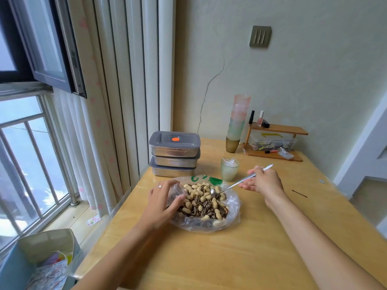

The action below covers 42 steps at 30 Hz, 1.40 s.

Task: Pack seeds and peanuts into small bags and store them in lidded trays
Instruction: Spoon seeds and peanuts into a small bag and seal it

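Steel spoon meets peanuts; left hand grips bag.

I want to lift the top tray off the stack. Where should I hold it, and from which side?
Probably the two short ends of the top tray, under the grey lid's rim, coming from the near side: it lies level, and wall and curtain stand behind it.

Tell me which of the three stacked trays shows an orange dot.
The top tray: an orange dot sits in the middle of its grey lid. The middle tray and bottom tray show only steel sides and lid edges.
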{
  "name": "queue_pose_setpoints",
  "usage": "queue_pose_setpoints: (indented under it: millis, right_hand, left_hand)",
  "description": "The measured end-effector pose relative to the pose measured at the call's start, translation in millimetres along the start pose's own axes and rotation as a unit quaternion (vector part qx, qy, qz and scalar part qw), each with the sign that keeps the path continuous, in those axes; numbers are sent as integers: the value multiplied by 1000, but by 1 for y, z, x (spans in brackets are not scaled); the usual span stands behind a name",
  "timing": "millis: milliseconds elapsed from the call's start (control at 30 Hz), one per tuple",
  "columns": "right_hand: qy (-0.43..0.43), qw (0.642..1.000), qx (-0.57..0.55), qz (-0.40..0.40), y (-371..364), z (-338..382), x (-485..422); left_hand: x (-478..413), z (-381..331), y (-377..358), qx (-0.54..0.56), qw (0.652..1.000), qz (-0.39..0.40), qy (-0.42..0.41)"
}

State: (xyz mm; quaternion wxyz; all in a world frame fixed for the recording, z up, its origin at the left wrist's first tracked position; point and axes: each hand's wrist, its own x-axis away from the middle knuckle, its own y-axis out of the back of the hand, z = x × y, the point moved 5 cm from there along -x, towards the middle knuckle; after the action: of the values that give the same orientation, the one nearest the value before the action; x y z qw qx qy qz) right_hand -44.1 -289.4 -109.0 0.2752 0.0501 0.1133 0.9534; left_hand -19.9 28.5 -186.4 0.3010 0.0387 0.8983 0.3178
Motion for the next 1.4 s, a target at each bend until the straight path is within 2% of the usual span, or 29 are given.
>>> queue_pose_setpoints:
  millis: [233,433,600,733,900,1100,1267,1400]
  right_hand:
    - [79,996,37,-21,15,22,6]
    - [98,995,27,-18,17,45,11]
    - [98,995,20,-19,14,54,18]
    - [108,994,24,-3,7,57,23]
    - [191,979,68,18,1,69,29]
    - [279,953,111,45,-11,90,40]
    - [285,949,125,45,-13,99,36]
    - [271,954,129,22,-8,100,31]
  left_hand:
    - [-30,-16,-3,-29,998,64,1]
    - [-53,-25,-12,-75,989,124,10]
    - [-59,-28,-18,-112,986,123,3]
    - [-59,-28,-20,-65,989,130,29]
    - [-60,-20,-18,-15,994,94,60]
    - [-67,-23,-23,-85,987,117,64]
    - [-77,-34,-21,-142,977,144,66]
    - [-81,-33,-20,-134,977,151,74]
